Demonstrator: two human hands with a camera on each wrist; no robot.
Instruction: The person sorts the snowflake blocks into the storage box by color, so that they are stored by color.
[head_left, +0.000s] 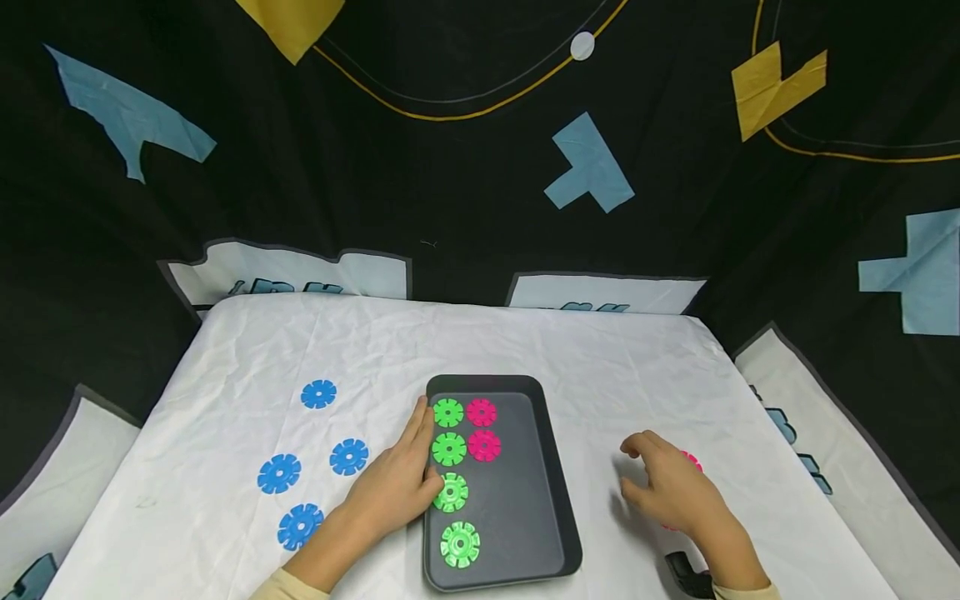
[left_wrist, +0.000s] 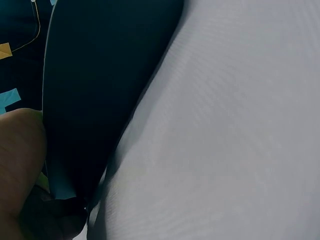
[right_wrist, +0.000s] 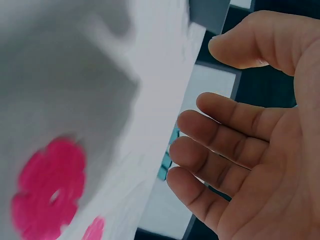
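Observation:
A dark grey tray (head_left: pixel 517 483) lies on the white cloth. Down its left side runs a column of several green notched discs (head_left: pixel 460 544), with two pink discs (head_left: pixel 483 445) beside the upper ones. My left hand (head_left: pixel 397 487) grips the tray's left rim, thumb over the inside near a green disc and fingers along the outer wall. In the left wrist view the tray's wall (left_wrist: pixel 110 75) hides most of those fingers. Above the cloth on the right hovers my right hand (head_left: pixel 663 483), fingers loosely bent and holding nothing. Pink discs (right_wrist: pixel 50 190) lie below it, partly hidden in the head view.
Several blue notched discs (head_left: pixel 279 473) are scattered on the cloth left of the tray. A black device (head_left: pixel 688 575) sits at my right wrist. Behind the table hangs a black curtain (head_left: pixel 450 192) with blue and yellow patches.

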